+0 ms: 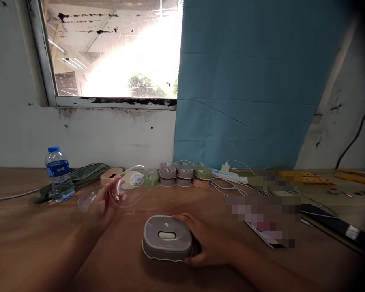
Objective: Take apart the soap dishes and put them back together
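My left hand [105, 202] is raised over the table and pinches a clear plastic cover [135, 198] by its left edge. The cover is see-through, with a rounded outline, so the things behind it show through. A grey-brown oval box [168, 244] sits upright in front of me, with a pale slot in its top and a wavy light rim at its base. My right hand [207, 239] grips the right side of this box, fingers at the back corner and thumb at the front. Another clear plastic piece [86, 199] lies behind my left wrist.
At the back stand stacked grey boxes [167, 174], a green-topped stack [202, 172] and a peach box [109, 175]. A water bottle [59, 176] stands left beside a dark green bag [85, 177]. A power strip [226, 175], cables and a phone [266, 237] lie right.
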Available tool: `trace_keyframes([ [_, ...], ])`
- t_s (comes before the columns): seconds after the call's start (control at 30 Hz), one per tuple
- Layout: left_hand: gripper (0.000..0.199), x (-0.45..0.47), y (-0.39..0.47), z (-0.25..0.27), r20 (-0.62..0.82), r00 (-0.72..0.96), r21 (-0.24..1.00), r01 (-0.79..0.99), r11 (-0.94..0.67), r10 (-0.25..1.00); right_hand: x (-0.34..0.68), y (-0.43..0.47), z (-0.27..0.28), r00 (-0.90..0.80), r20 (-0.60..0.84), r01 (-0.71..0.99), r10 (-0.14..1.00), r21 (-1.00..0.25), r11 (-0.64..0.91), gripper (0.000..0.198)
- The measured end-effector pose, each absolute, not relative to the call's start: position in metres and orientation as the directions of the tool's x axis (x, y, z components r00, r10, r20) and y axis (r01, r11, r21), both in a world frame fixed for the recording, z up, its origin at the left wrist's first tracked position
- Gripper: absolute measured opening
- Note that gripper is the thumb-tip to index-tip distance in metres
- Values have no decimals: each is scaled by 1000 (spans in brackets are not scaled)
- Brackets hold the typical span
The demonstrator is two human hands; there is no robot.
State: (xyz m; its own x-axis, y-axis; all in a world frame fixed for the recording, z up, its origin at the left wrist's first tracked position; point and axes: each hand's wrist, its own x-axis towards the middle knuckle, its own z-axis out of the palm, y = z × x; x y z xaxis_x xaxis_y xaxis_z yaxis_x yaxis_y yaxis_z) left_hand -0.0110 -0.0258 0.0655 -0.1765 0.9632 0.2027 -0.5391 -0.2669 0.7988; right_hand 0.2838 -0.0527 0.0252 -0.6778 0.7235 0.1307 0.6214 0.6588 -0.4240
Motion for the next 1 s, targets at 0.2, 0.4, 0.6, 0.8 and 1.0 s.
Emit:
trace_keyframes([
  [0.2,14,18,-42,46,217,120,749,-657,-87,969,285,-52,28,-688,246,564,683,-411,716,86],
  [0.4,18,22,-49,27,273,247,821,-563,-92,930,286,-51,28,-556,375,613,742,-417,671,72],
  [0.6,11,35,-62,28,309,314,869,-476,-133,898,279,-61,31,-543,488,538,684,-423,729,47],
  [0.8,16,50,-69,21,458,498,875,-399,-274,736,265,-75,20,-608,611,435,507,-277,856,76],
  [1.0,12,57,-78,17,505,533,863,-298,-408,679,257,-71,-1,-585,674,405,451,-238,883,88],
])
